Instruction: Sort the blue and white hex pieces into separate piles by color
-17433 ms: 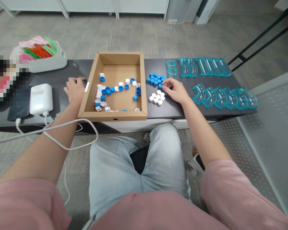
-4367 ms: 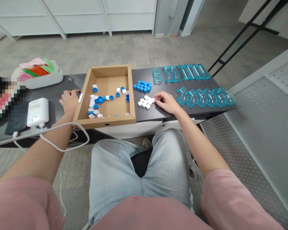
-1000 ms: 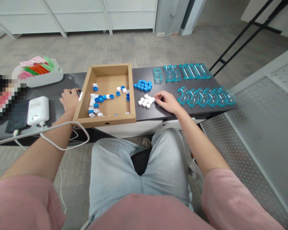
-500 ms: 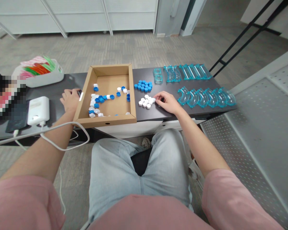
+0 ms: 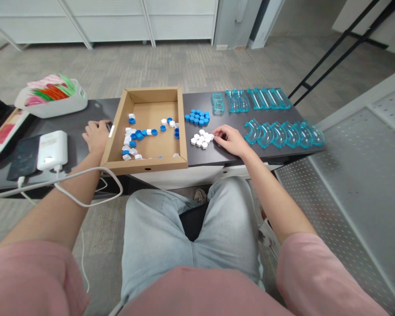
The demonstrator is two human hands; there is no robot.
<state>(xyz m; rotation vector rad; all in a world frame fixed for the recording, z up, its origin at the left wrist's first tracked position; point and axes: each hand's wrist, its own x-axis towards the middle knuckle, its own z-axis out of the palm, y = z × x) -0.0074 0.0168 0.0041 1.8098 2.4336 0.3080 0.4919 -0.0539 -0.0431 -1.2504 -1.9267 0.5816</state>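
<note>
A shallow cardboard box [image 5: 117, 127] sits on a dark table [image 5: 230, 151] and holds several loose blue and white hexagon pieces [image 5: 141, 134]. To its right lie a packed cluster of blue hexagons [image 5: 197, 117] and, nearer me, a cluster of white hexagons [image 5: 201, 139]. My right hand [image 5: 230, 139] rests on the table with its fingertips pinched at the right edge of the white cluster. My left hand [image 5: 96, 135] lies curled on the table against the box's left wall, touching a small dark object.
Two rows of clear turquoise curved track pieces [image 5: 283, 134] lie at the right of the table, with small clear cubes [image 5: 217, 104] behind. At the left are a white charger [image 5: 52, 149] with a cable, a dark phone [image 5: 23, 159], and a white tub of coloured strips [image 5: 52, 94].
Both hands have stayed where they were over the last second. Earlier, my right hand was at the blue cluster; it is now at the white cluster.
</note>
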